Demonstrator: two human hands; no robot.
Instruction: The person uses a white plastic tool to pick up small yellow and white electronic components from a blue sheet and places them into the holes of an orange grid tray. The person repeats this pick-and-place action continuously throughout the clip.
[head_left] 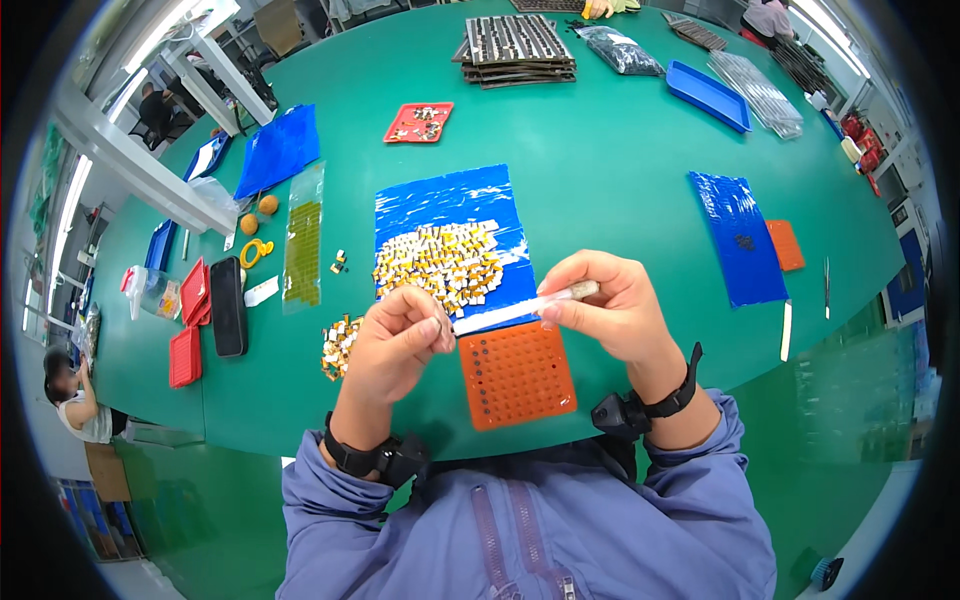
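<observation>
My right hand (620, 310) pinches a flat white stick (497, 316) by its tan, wrapped-looking end. The stick's other end reaches the fingertips of my left hand (392, 345), which are pressed together; whatever they hold is too small to make out. Just below the stick lies an orange perforated block (520, 385), with dark pieces in its left columns of holes. Beyond my hands a blue sheet (445, 195) carries a heap of small white-and-yellow parts (440, 262). A smaller cluster of similar parts (340, 345) lies beside my left hand.
At left are a black phone (230, 307), red trays (185, 357), yellow scissors (256, 252) and a yellow-green strip sheet (303, 240). A red tray (419, 122) sits farther off. Rightward lie another blue sheet (738, 240), an orange block (786, 246) and tweezers (826, 288). Stacked dark trays (518, 50) stand far back.
</observation>
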